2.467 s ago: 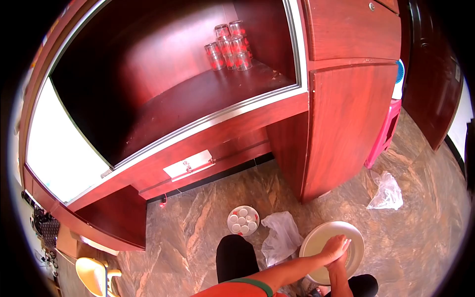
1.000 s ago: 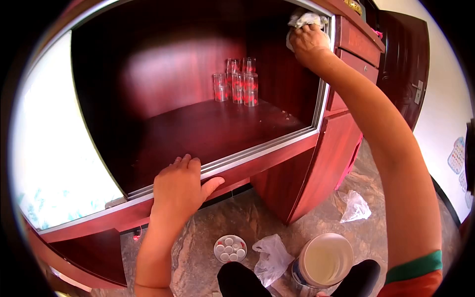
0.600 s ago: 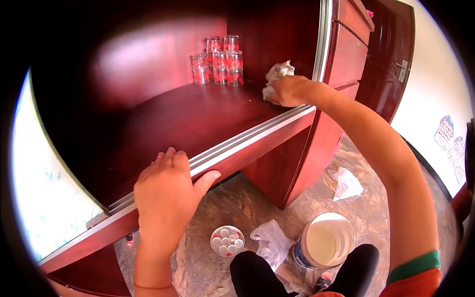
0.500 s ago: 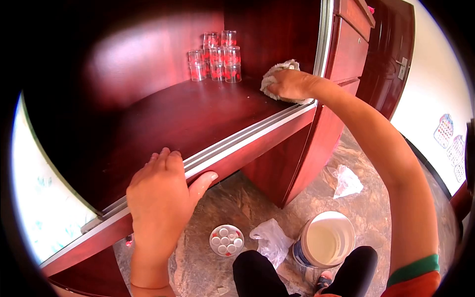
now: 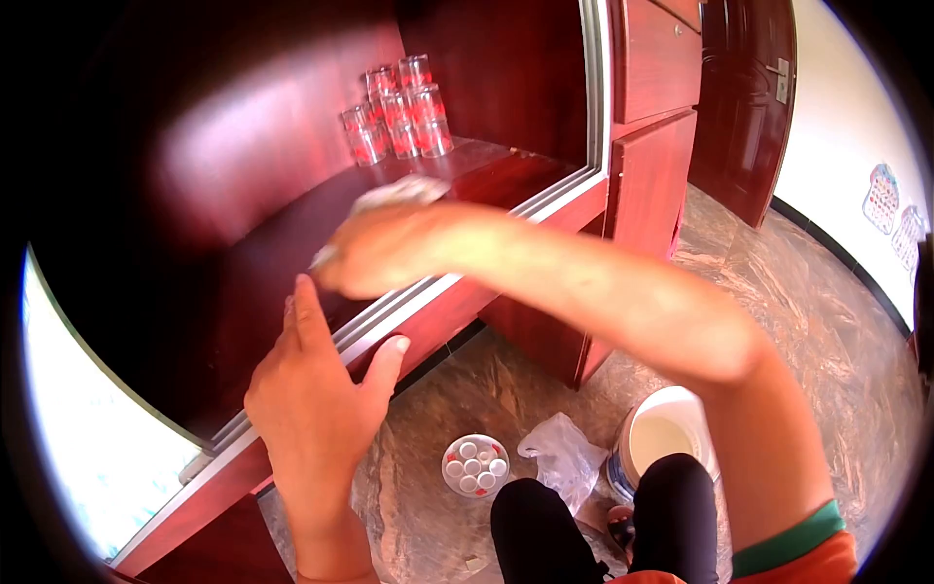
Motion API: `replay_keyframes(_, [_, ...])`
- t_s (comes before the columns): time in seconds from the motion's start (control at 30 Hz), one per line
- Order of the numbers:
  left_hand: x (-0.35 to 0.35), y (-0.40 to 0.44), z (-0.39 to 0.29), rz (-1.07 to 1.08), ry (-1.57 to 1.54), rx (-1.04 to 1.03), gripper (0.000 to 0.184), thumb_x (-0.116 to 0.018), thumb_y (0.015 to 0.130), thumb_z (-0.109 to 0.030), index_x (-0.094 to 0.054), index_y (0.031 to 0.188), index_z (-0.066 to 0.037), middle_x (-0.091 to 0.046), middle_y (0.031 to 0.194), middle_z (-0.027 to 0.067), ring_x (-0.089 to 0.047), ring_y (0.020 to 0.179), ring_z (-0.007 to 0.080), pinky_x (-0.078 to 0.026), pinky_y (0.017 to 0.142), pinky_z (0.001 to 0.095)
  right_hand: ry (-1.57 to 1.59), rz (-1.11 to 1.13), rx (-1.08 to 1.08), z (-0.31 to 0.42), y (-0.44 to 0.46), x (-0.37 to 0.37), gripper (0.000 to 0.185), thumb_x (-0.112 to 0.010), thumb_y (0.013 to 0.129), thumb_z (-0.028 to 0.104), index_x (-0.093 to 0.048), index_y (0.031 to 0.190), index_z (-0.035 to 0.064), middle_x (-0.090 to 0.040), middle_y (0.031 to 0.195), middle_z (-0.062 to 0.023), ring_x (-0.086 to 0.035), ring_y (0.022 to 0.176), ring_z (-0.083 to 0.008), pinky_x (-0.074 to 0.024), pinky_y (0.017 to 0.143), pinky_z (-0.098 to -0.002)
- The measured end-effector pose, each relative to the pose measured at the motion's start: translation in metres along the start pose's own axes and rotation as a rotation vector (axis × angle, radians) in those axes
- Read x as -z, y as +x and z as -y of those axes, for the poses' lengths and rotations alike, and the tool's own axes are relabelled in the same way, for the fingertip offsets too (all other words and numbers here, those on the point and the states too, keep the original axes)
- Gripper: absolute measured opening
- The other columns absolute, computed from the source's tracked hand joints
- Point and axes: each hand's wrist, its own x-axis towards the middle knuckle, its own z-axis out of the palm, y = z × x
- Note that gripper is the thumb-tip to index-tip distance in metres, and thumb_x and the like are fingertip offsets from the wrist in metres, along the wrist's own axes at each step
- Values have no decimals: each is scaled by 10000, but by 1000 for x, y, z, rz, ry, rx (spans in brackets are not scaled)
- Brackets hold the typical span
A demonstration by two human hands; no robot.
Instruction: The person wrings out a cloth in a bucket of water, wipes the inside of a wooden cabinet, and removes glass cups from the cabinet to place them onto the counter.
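- Near the bottom, two dark-clad knees [image 5: 673,506] stand slightly apart, a sandalled foot [image 5: 620,526] showing between them.
- Just right of centre on the marbled floor [image 5: 428,419], a white bucket [image 5: 693,414] contains pale liquid; the right forearm hides part of its rim.
- Left of the bucket lies a crumpled clear plastic bag [image 5: 562,453], and left of that a round tray [image 5: 476,492] of white discs with red patches.
- On the near edge of the cabinet, the left hand [image 5: 316,399] rests over the metal track [image 5: 389,316], its thumb spread wide from fingers that lie nearly straight and close together.
- Beyond the left fingertips, the right hand [image 5: 384,253] is with a pale cloth [image 5: 413,188] over the dark shelf [image 5: 292,219]. Cloth shows past its far side and by its fingers; blur hides how tightly they close.
- Farther in, clear glasses [image 5: 399,117] with red marks are stacked by the back wall.
- At far right are a dark red door [image 5: 744,107] and a white wall [image 5: 842,97] with colourful cutouts [image 5: 882,200].
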Motion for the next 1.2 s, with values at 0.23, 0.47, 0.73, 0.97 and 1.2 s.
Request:
replay_keyframes(0.23, [5, 0, 2, -4, -26, 38, 833, -577, 762, -459, -221, 1306, 61, -371, 1218, 358, -549, 900, 448, -477, 713, 427, 354, -207, 204, -17, 30, 8, 391, -338, 883, 364, -590, 909, 65, -616, 861, -151, -581, 759, -293, -465, 726, -339])
replay_keyframes(0.47, [8, 5, 1, 4, -72, 93, 715, -499, 835, -429, -251, 1297, 57, -382, 1221, 341, -466, 1060, 447, -424, 844, 433, 706, -324, -95, -52, 23, 55, 428, -380, 912, 373, -548, 1063, 10, -615, 887, -134, -604, 696, -222, -507, 614, -395])
replay_keyframes(0.73, [21, 34, -12, -12, -383, 106, 420, -588, 795, -230, -514, 1107, 41, -508, 1134, 224, -484, 1061, 350, -380, 906, 358, 161, -545, -110, -135, -34, 43, 420, -533, 831, 263, -491, 1097, -59, -603, 830, -171, -595, 796, -252, -456, 761, -323])
replay_keyframes(0.97, [-40, 120, -48, 577, -556, -270, 327, -571, 798, -162, -559, 1084, -6, -510, 1144, 155, -479, 1068, 282, -362, 918, 322, -527, -1155, 468, -192, -96, 61, 309, -516, 664, -1, -569, 964, 46, -596, 871, -105, -575, 819, -254, -436, 727, -365])
replay_keyframes(1.2, [-94, 165, -75, 566, -519, -754, 300, -546, 783, -25, -610, 1065, -104, -467, 1104, 68, -411, 1135, 238, -333, 956, 327, -450, -1064, 705, -205, -93, 76, 369, -416, 586, -111, -564, 915, -34, -603, 853, -128, -603, 815, -255, -355, 943, -447])
